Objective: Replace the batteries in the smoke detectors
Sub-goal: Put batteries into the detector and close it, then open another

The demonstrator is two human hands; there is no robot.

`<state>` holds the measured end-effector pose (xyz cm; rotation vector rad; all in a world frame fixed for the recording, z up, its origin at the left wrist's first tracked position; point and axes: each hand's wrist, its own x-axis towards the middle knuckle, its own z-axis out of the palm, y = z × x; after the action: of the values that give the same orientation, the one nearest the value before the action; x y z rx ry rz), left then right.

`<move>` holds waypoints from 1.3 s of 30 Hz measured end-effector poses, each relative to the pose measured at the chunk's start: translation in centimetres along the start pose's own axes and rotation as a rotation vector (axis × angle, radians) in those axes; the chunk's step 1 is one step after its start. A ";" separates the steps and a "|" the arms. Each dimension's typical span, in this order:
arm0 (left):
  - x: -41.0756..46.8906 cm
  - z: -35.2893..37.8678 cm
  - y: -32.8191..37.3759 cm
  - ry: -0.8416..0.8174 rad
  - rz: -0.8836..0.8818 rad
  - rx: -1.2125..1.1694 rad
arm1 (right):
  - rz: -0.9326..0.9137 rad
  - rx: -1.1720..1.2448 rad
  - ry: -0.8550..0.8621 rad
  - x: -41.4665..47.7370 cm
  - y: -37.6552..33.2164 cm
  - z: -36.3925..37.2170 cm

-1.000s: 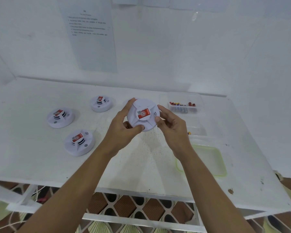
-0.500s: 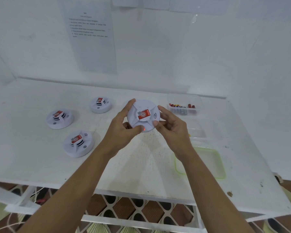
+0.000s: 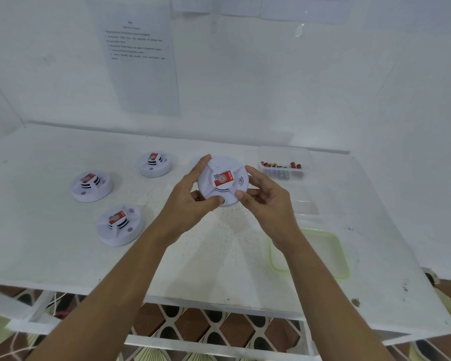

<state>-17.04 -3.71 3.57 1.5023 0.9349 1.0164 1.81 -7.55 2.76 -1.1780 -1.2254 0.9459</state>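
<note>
The white table [image 3: 50, 251] is scuffed and speckled (dark flecks near its middle and toward the right front corner). On its left half, well apart and each with a red label up, sit three round white units: the far smoke detector [image 3: 154, 164], the left smoke detector [image 3: 91, 185] and the near smoke detector [image 3: 119, 224]. At the far right stands a clear tub [image 3: 307, 162] holding batteries [image 3: 280, 165]. Nearer lies a second clear tub [image 3: 307, 207], faint against the white, and just beside it a green-rimmed lid [image 3: 323, 254], lying flat.

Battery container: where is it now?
Head view: the clear battery container sits at the back right of the table, just right of the held smoke detector and beyond the right hand.
</note>
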 end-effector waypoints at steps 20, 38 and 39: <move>-0.4 -0.8 -0.3 0.000 -0.052 -0.004 | 0.027 -0.192 -0.087 -0.2 -0.2 -0.7; -1.2 -1.2 -0.1 -0.006 -0.057 0.005 | 0.040 -0.173 -0.094 -0.4 0.3 -0.1; -1.2 -1.2 -0.1 -0.006 -0.058 0.008 | 0.040 -0.172 -0.096 -0.4 0.3 -0.1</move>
<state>-18.61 -4.40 3.40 1.4758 0.9733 0.9673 1.84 -7.89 2.42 -1.3085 -1.3862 0.9510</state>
